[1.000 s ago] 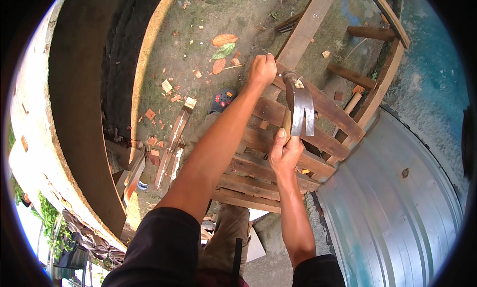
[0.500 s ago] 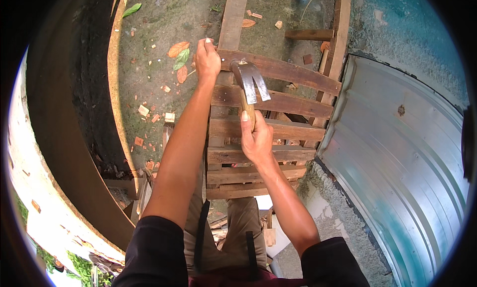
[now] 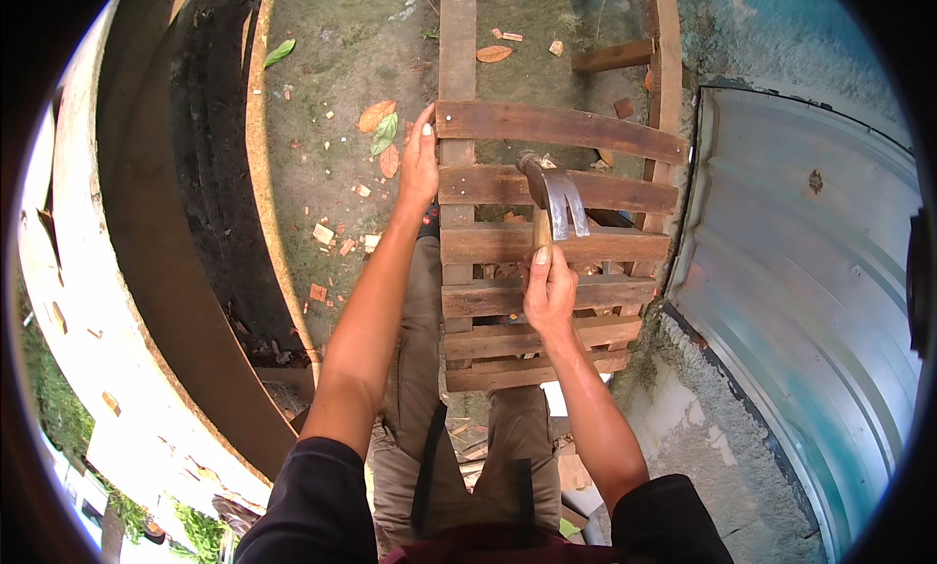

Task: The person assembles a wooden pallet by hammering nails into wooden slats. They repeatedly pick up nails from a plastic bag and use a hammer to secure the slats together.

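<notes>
Weathered wooden slats make up the pallet (image 3: 547, 271) that lies on the ground in front of you, its boards running crosswise between two long side rails. Your left hand (image 3: 420, 164) rests against the pallet's left rail, at the end of the topmost slat (image 3: 561, 130), fingers stretched out flat and pressing on the wood rather than wrapped around anything. Your right hand (image 3: 549, 291) is closed in a firm fist around the wooden handle of a claw hammer (image 3: 551, 208), thumb lying up along the shaft. The hammer's steel head sits over the second slat (image 3: 508, 185) from the top, its curved claw pointing back toward you and reaching down to the third slat; whether the head touches the wood or hovers just above it you cannot tell from this angle. Left of the pallet, the mossy concrete ground (image 3: 332, 96) carries dry leaves (image 3: 381, 130) and small wood chips (image 3: 337, 237). Beyond that strip runs a dark curved plank (image 3: 210, 232). To your right, a sheet of corrugated metal (image 3: 800, 271) stands close against the pallet's edge. Your trousered legs show beneath the lower slats.
</notes>
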`<state>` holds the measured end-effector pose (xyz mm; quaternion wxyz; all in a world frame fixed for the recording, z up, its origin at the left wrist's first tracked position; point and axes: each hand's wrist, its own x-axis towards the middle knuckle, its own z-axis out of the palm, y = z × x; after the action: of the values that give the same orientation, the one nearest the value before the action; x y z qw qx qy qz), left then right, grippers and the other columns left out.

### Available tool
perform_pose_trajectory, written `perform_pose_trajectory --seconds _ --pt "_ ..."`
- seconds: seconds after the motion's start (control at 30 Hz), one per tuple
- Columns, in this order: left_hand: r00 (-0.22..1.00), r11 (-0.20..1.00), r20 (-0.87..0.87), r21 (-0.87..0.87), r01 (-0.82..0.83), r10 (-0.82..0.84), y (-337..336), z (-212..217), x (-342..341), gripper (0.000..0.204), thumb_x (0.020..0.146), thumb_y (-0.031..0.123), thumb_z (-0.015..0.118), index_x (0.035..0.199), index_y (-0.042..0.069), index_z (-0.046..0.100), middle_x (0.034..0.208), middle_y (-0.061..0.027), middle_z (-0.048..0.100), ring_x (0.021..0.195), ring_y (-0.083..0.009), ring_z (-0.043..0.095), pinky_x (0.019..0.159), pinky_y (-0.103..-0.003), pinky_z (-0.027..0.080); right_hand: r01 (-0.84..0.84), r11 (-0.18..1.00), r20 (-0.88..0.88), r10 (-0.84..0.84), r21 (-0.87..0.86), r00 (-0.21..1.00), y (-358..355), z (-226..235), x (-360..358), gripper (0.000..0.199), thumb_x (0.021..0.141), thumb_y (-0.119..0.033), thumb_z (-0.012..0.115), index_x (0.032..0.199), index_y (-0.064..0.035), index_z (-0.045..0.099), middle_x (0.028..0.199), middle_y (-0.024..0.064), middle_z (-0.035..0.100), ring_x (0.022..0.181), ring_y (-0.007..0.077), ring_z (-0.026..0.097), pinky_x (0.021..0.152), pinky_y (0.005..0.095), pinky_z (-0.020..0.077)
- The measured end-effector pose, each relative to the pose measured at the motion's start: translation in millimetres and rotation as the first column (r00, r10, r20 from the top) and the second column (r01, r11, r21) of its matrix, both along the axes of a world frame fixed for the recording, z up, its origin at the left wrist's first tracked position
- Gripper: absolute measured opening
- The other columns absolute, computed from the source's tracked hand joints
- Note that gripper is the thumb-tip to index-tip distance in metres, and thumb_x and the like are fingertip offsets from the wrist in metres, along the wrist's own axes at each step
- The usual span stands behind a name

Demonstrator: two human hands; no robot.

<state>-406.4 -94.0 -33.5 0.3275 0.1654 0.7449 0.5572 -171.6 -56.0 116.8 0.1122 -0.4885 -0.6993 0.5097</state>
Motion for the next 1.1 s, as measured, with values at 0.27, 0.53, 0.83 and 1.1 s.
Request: perform_pose_trajectory --seconds 0.27,0.53,0.83,1.1 --pt "0.963 0.831 0.116 -0.537 -0.147 0.245 -14 10 71 0.079 0.108 0.054 0.017 0.120 -0.005 0.066 0.115 -0.0336 0.066 0.116 -0.0505 0.057 0.102 -0.053 0.043 -0.154 0.988 0.153 0.148 0.031 0.977 38 -18 -37 0.031 0.101 -0.030 0.063 0.099 0.0008 0.063 0.063 0.0180 0.056 0.054 0.0279 0.057 0.055 0.0390 0.0474" --pt "0.966 0.686 -0.041 -0.697 -0.211 0.255 1 29 71 0.072 0.108 0.045 0.019 0.097 -0.004 0.070 0.095 -0.0328 0.069 0.098 -0.0543 0.063 0.092 -0.062 0.048 -0.372 0.927 0.300 0.364 -0.032 0.881 50 -42 -87 0.030 0.101 -0.025 0.061 0.115 0.0014 0.064 0.073 0.0265 0.063 0.068 0.0468 0.066 0.060 0.0447 0.0517" --pt "0.969 0.700 -0.050 -0.682 -0.211 0.243 -9 16 74 0.060 0.108 0.037 0.026 0.094 -0.004 0.069 0.097 -0.0300 0.069 0.092 -0.0515 0.065 0.085 -0.060 0.051 -0.347 0.918 -0.159 0.378 0.190 0.912 44 -44 -62 0.035 0.101 -0.036 0.058 0.096 -0.0008 0.061 0.067 0.0111 0.062 0.054 0.0219 0.058 0.052 0.0357 0.0443" --pt "0.952 0.720 -0.103 -0.633 -0.285 0.287 -5 20 78 0.054 0.107 0.033 0.029 0.097 -0.005 0.066 0.104 -0.0265 0.069 0.098 -0.0475 0.063 0.087 -0.057 0.050 -0.338 0.937 -0.212 0.349 0.090 0.913 56 -20 -58 0.016 0.095 -0.013 0.061 0.099 0.0024 0.065 0.075 0.0155 0.063 0.061 0.0279 0.065 0.056 0.0375 0.0495"
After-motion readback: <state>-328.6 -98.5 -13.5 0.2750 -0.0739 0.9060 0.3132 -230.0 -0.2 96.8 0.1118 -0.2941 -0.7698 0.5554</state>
